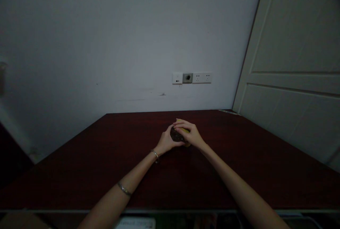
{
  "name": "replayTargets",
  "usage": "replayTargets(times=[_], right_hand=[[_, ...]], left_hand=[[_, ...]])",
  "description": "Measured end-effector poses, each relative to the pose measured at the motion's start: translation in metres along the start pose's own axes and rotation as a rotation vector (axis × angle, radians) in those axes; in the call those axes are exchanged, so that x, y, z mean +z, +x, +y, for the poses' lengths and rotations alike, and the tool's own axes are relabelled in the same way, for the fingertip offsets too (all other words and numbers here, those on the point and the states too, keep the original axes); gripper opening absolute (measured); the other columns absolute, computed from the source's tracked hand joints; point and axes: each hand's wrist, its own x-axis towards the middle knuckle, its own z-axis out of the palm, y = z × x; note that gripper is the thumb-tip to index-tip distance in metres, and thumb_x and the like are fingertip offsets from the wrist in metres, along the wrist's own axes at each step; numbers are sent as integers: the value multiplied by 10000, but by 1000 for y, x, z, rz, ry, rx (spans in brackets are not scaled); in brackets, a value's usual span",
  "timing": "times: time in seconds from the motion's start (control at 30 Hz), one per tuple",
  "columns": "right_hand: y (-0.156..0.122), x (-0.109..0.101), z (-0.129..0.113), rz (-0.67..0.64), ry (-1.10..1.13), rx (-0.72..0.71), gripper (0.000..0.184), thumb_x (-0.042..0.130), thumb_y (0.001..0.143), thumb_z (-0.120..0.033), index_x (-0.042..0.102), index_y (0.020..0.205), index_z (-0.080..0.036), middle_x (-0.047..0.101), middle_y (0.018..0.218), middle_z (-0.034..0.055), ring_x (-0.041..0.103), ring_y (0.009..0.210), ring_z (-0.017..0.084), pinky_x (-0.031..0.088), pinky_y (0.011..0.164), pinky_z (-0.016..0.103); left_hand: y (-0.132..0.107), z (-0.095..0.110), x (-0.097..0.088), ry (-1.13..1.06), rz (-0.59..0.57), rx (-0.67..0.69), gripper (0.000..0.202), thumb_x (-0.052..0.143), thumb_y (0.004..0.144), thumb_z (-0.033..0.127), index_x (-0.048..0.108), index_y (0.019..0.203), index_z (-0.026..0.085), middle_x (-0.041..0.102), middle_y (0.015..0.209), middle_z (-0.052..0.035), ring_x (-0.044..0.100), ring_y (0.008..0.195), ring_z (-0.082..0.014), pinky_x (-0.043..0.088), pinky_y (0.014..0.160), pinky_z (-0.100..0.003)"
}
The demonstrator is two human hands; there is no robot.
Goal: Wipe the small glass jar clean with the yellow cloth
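Both my arms reach out over a dark red table point(111, 158). My left hand point(166, 142) and my right hand point(191, 133) meet near the middle of the table and wrap around a small dark round object point(176, 136). A bit of yellow point(187, 144) shows under my right hand. The dim light hides what the object is. My left arm carries a thin bracelet point(155, 154) at the wrist and a second band point(124, 189) further up the forearm.
A white wall rises behind the table with a row of sockets point(191, 78). A pale panelled door point(292, 69) stands at the right. The table's near edge point(170, 210) runs along the bottom, with something pale below it.
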Motion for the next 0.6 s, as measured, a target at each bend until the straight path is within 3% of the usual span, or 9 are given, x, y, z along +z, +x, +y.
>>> replayTargets(times=[0.13, 0.3, 0.43, 0.6], right_hand=[[-2, 2, -9, -92, 19, -71, 144, 606, 767, -267, 720, 851, -288, 680, 993, 29, 517, 1127, 241, 380, 981, 468], [0, 6, -3, 56, 55, -6, 152, 600, 776, -296, 717, 872, -286, 672, 1019, 37, 542, 1099, 232, 398, 974, 439], [2, 5, -1, 141, 83, 59, 174, 600, 774, -319, 715, 894, -268, 667, 1036, 54, 567, 1062, 232, 413, 960, 428], [0, 0, -7, -9, 53, -82, 168, 596, 782, -281, 708, 907, -297, 658, 1069, 25, 505, 1150, 235, 376, 996, 451]], left_hand=[[5, -7, 2, -141, 65, -36, 778, 794, 487, 248, 457, 1181, 146, 589, 1122, -105, 572, 1009, -232, 446, 890, -384], [7, 2, 1, -300, 53, -31, 691, 788, 517, 238, 495, 1134, 135, 605, 1086, -101, 582, 983, -220, 444, 902, -385], [6, 10, 3, -404, 42, -116, 612, 798, 509, 242, 539, 1048, 113, 621, 1031, -99, 592, 944, -218, 471, 868, -377], [6, 7, 6, -492, 26, -218, 599, 769, 559, 299, 525, 1076, 122, 625, 973, -83, 605, 825, -191, 530, 674, -317]])
